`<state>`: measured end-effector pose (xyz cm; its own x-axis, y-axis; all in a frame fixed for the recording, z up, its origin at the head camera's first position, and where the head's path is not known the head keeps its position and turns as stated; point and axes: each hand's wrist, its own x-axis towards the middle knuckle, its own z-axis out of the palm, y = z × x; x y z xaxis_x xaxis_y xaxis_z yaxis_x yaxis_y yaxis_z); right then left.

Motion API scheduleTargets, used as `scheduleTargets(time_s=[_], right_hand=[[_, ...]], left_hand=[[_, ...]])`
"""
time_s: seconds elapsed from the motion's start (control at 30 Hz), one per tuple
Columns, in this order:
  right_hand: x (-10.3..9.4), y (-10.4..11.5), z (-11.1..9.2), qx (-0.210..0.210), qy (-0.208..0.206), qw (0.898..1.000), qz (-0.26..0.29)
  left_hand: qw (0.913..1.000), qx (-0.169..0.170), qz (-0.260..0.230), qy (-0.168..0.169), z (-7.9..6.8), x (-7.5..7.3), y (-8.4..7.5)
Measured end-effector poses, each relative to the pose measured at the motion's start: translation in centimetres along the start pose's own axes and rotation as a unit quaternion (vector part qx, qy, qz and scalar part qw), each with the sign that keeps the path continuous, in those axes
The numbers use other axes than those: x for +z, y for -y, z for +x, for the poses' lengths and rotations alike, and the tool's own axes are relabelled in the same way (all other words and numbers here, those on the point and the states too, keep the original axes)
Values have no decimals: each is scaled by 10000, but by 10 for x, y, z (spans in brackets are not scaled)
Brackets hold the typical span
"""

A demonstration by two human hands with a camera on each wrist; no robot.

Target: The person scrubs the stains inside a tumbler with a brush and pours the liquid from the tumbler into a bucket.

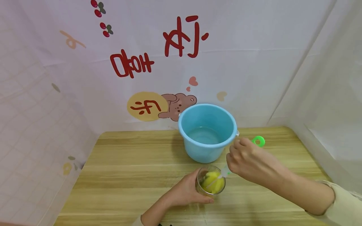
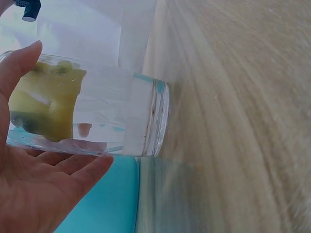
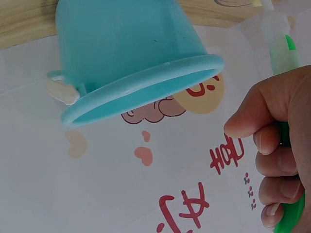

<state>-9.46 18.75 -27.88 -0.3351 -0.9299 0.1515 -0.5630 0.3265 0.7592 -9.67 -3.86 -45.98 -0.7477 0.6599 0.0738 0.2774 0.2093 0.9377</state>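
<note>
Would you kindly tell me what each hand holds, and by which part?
The left hand holds the glass by its side; the right hand grips the green-and-white tool by its handle.

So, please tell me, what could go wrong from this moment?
The glass might slip or tip: only the left hand holds it, while the right hand works the green-and-white handle at its mouth. Also, the glass is close to the blue bucket, so a careless swing could knock them together.
</note>
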Motion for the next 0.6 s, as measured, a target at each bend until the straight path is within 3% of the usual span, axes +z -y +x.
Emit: scheduleTargets(time_s=[0.6], right_hand=[[-15,3,19,-211,38,9983,-547]], left_hand=[[9999,-112,57,-104,-1,-1,-2]])
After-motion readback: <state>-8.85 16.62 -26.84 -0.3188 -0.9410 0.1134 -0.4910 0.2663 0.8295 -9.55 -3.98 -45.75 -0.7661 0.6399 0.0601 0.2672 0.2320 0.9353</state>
